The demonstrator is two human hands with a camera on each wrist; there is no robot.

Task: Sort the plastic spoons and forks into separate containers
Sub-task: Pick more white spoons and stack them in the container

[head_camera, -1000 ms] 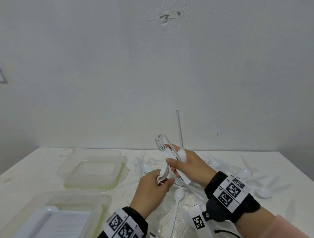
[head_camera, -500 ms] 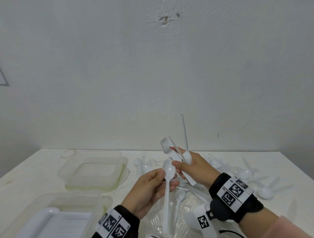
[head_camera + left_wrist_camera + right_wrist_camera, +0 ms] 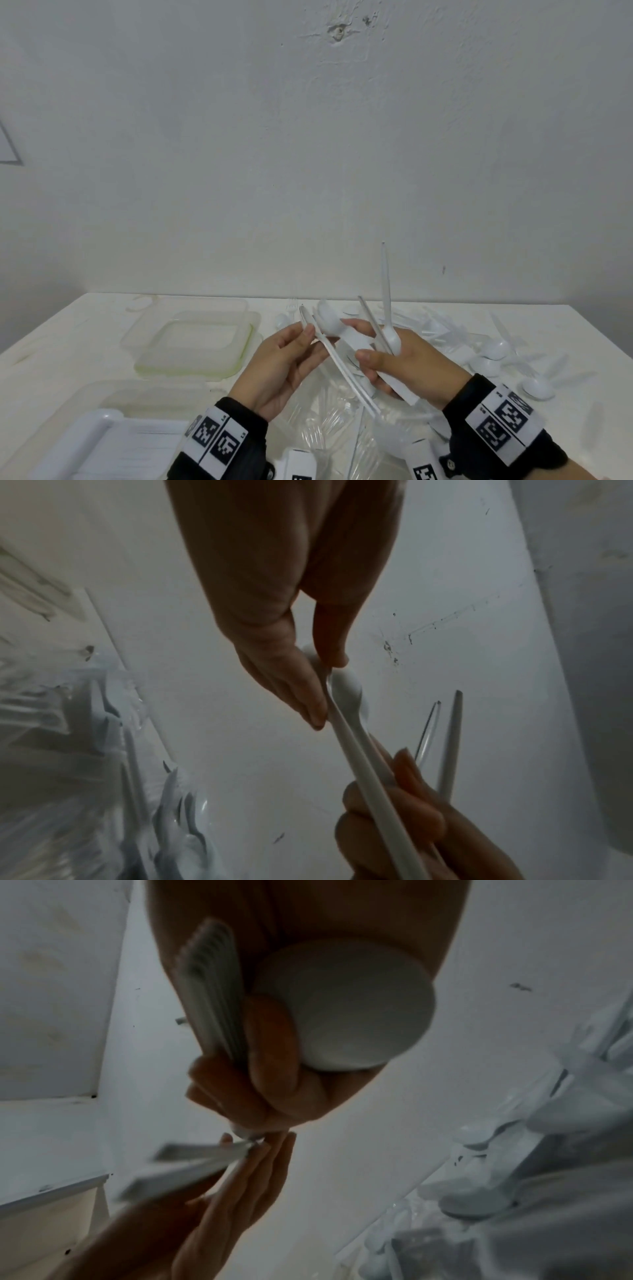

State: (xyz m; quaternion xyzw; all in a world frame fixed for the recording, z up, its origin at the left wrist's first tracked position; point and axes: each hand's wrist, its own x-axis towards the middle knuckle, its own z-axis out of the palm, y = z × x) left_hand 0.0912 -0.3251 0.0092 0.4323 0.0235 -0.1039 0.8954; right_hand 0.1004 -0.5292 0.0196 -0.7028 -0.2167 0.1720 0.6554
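**Still lots to sort**

Closest to the person, at the bottom left, is a clear box point(image 3: 102, 394) with something white and flat in it. I cannot tell what that is. Between the wrists lies a see-through heap of cutlery point(image 3: 329, 431).

Just past that are the two hands. The right hand point(image 3: 407, 363) is curled tight around a bundle of white spoons point(image 3: 346, 339). One more spoon point(image 3: 387, 308) sticks up out of it. The left hand point(image 3: 284, 359) pinches a long white piece point(image 3: 334, 356) near its top end with thumb and fingertips. The other fingers are loose. It lies right against the bundle, and looks like it is being added to it.

Farther back on the left is a second clear box point(image 3: 191, 339) with a green rim. It looks empty. Farther back on the right, many loose spoons and forks point(image 3: 496, 353) lie spread on the white table point(image 3: 51, 342).

So I think the sorting has only begun. Most pieces still need a box.
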